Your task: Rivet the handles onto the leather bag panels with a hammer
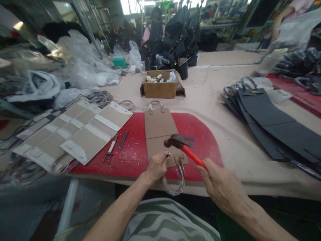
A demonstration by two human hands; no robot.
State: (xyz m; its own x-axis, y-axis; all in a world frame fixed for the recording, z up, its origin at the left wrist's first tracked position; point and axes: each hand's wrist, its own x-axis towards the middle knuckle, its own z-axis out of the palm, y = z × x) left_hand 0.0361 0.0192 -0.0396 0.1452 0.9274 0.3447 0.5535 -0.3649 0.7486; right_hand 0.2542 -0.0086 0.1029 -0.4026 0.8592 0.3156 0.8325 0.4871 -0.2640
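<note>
My right hand (217, 175) is wrapped round the orange handle of a hammer (179, 141), whose dark head hangs over the lower part of a tan bag panel (160, 125). Beside the hammer head, my left hand (157, 165) pinches a small metal piece (168, 154) upright at the panel's lower edge. A plastic-wrapped handle (173, 191) curves off that edge toward me, and another wrapped handle (155, 103) is at the panel's far end. Beneath the panel is a red mat (200, 134).
Two metal tools (123, 140) and scattered small bits lie on the mat's left. Light panels (85, 130) are stacked at left, dark panels (265, 117) at right. A cardboard box (159, 89) stands behind the mat. Beyond are black bags (175, 43) and a person (146, 33).
</note>
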